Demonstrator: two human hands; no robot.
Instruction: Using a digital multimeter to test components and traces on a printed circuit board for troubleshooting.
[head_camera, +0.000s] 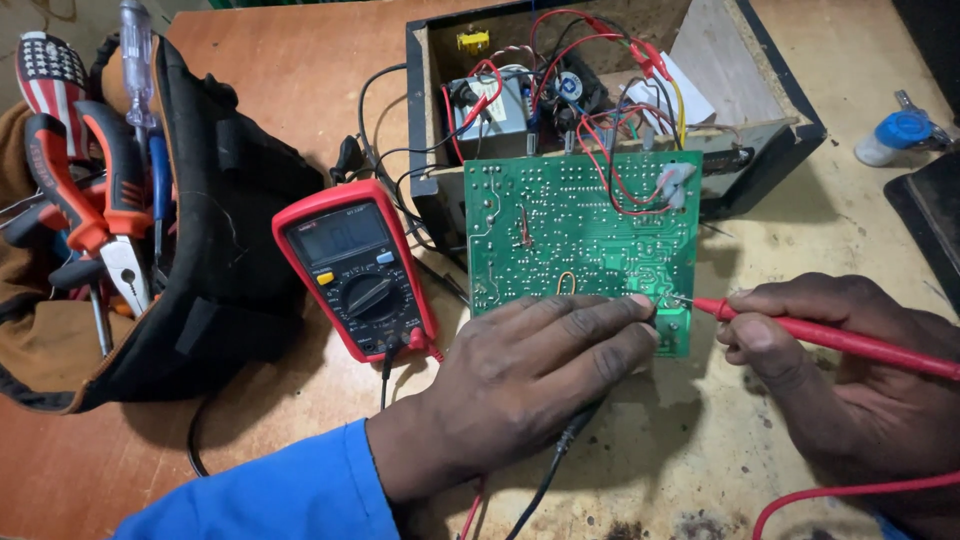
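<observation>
Green circuit board (580, 235) is tipped up out of an open black box (760, 120) full of red and black wires. Left hand (530, 385) lies across the board's bottom edge with a black probe (575, 440) under the fingers, its lead trailing toward the camera. Right hand (860, 380) pinches a red probe (800, 330), tip touching the board near its lower right corner. Red multimeter (360, 268) sits just left of the board, next to a tool bag (215, 260) with pliers (95, 205) and screwdrivers (137, 60) sticking out.

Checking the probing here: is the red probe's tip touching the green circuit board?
Touching. The head view shows the red probe, held in the right hand, with its metal tip on the green circuit board near its lower right corner.
</observation>
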